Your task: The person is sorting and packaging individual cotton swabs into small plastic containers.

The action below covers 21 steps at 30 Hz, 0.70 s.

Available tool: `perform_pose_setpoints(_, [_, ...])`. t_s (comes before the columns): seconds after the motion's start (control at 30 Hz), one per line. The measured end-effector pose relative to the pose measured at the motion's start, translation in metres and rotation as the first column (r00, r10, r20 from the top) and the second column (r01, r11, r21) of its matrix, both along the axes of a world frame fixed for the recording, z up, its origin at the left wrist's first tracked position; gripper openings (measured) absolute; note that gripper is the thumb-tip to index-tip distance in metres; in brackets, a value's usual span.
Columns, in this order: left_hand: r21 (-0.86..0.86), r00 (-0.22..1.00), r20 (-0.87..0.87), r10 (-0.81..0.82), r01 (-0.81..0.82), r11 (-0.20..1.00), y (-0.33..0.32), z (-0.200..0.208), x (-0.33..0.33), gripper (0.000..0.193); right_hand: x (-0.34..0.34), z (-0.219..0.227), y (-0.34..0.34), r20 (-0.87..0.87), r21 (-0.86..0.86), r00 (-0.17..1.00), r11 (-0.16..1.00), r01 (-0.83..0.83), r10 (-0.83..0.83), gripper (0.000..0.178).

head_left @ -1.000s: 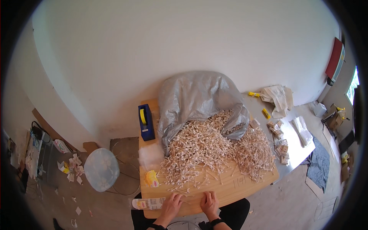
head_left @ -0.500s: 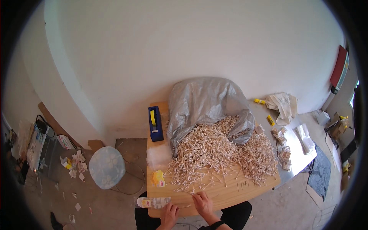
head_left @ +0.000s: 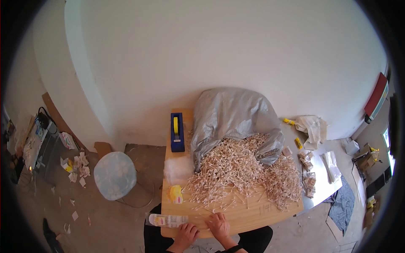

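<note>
A large heap of wooden-stemmed cotton swabs [head_left: 230,166] spills from a grey plastic bag [head_left: 232,109] over the wooden table [head_left: 249,213]. At the near edge my right hand [head_left: 220,227] is closed, its fingertips pinching what looks like a cotton swab [head_left: 206,218]. My left hand [head_left: 185,237] rests on the edge beside it, fingers curled; whatever it holds is hidden. Touching or just beyond the left fingers lies a clear printed packet [head_left: 172,220] with a yellow label. A small stack of yellow cards [head_left: 176,194] sits farther back.
A blue tape dispenser [head_left: 177,133] with yellow tape stands at the back left, near clear plastic sleeves [head_left: 176,169]. Bundled swabs [head_left: 309,179] and clear bags [head_left: 331,165] lie on the metal table at right. A covered stool [head_left: 114,175] stands at left.
The whole view has shifted slightly. My right hand has come down from the heap's edge toward the table's near edge, closer to my left hand, which stays beside the packet.
</note>
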State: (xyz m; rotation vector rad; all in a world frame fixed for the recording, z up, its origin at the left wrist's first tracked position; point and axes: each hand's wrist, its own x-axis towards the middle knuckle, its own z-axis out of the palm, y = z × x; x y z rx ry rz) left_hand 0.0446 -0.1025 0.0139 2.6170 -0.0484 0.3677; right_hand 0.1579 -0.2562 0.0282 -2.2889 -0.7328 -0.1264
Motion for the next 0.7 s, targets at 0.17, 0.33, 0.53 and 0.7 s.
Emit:
perform_pose_setpoints(0.17, [0.058,0.997,0.052,-0.053,0.050,0.997,0.006,0.001,0.008,0.017,-0.002,0.002,-0.006,-0.130,-0.060,0.990,0.997,0.046,-0.054,0.013])
perform_pose_setpoints(0.33, [0.072,0.994,0.000,-0.105,0.105,0.992,0.010,0.005,0.013,0.018,-0.001,-0.003,-0.011,-0.154,0.042,0.986,0.997,0.071,-0.064,0.013])
perform_pose_setpoints(0.53, [0.056,0.992,-0.043,-0.121,0.123,0.991,0.010,0.007,0.011,0.021,0.003,0.008,-0.009,-0.063,-0.034,0.998,0.999,-0.010,0.008,0.011])
perform_pose_setpoints(0.7, [0.073,0.996,-0.005,-0.087,0.088,0.993,0.007,0.002,0.010,0.026,0.000,0.005,-0.008,-0.121,-0.086,0.984,0.986,-0.142,0.131,0.008])
